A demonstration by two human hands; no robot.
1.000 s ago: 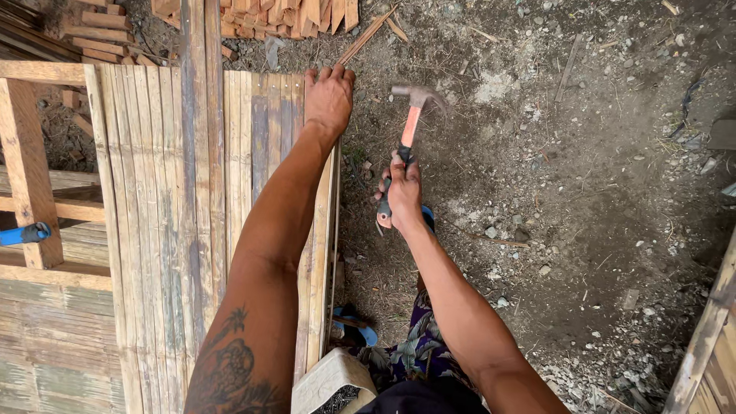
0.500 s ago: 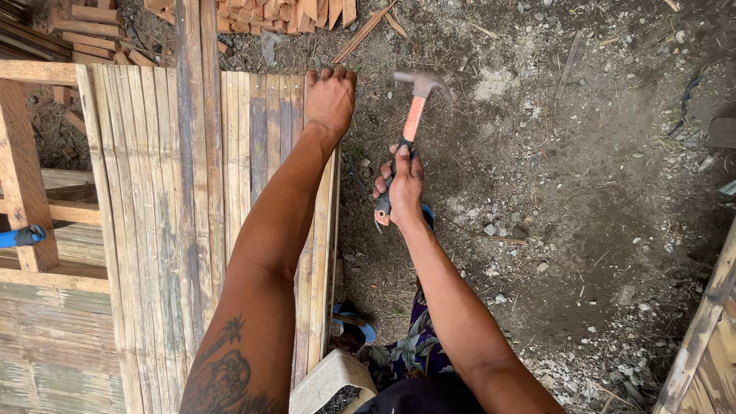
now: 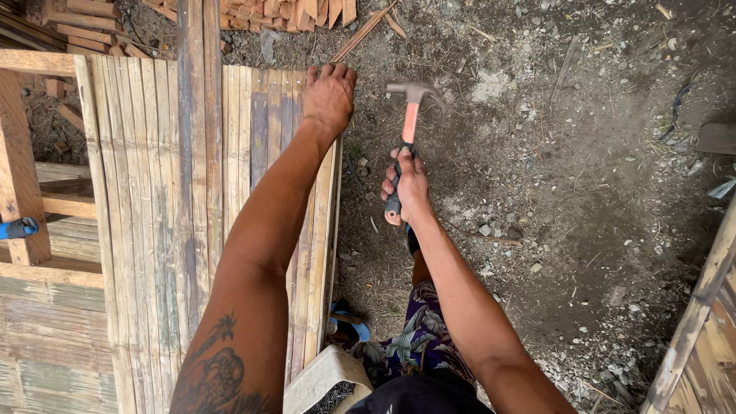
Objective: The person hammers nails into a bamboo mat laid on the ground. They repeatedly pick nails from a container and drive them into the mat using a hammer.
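A broad bamboo slat panel [image 3: 153, 230] fills the left half of the view, its pale, weathered strips running away from the camera, with one darker grey board among them. It lies over a wooden frame [image 3: 23, 169] at the left edge. To the right spreads bare dirt ground [image 3: 583, 192], strewn with pebbles and wood chips. A stack of cut wood pieces [image 3: 291, 11] sits at the top edge, partly cut off.

The left hand [image 3: 330, 96] reaches to the far right corner of the panel and presses down there, fingers curled over the end of the slats; whether it pinches anything small cannot be made out. The right hand [image 3: 408, 188] is clenched around the black lower handle of a claw hammer [image 3: 410, 115], held just right of the panel's edge, above the ground. The hammer has an orange-pink shaft and a grey metal head, level with the left hand and close beside it without touching.

A blue-handled tool [image 3: 19, 228] pokes in at the left, mostly cut off. Patterned shorts [image 3: 414, 345] show at the bottom.
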